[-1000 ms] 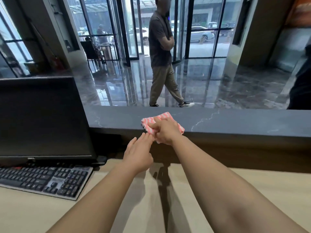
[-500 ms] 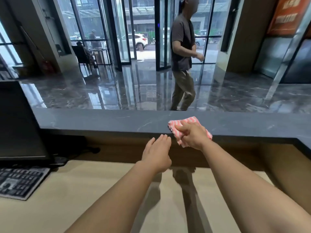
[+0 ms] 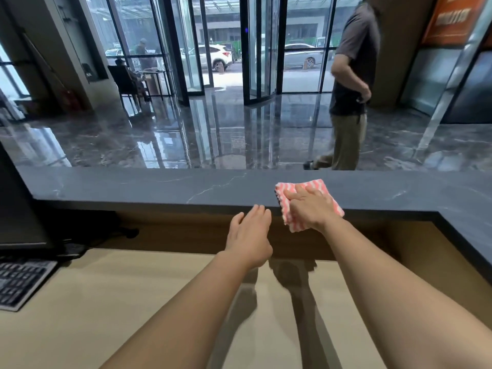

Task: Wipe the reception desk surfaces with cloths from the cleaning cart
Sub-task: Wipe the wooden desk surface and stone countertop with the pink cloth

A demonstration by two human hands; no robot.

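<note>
A pink-and-white striped cloth [image 3: 316, 186] lies on the near edge of the dark marble counter top [image 3: 159, 185], partly hanging over it. My right hand [image 3: 310, 209] presses down on the cloth with curled fingers. My left hand [image 3: 249, 238] hovers just left of it, below the counter's edge, fingers together and stretched out, holding nothing. The lower beige desk surface [image 3: 106, 302] spreads under both forearms.
A black monitor [image 3: 18, 209] and keyboard [image 3: 21, 283] stand at the left of the beige desk. The marble counter turns a corner at the right [image 3: 468, 225]. Beyond it a person [image 3: 351, 86] walks across the glossy lobby floor, near glass doors.
My right hand has slid the cloth rightward along the counter edge, and my left hand followed. The view has turned right, so the monitor moved out left. The person walked to the right.
</note>
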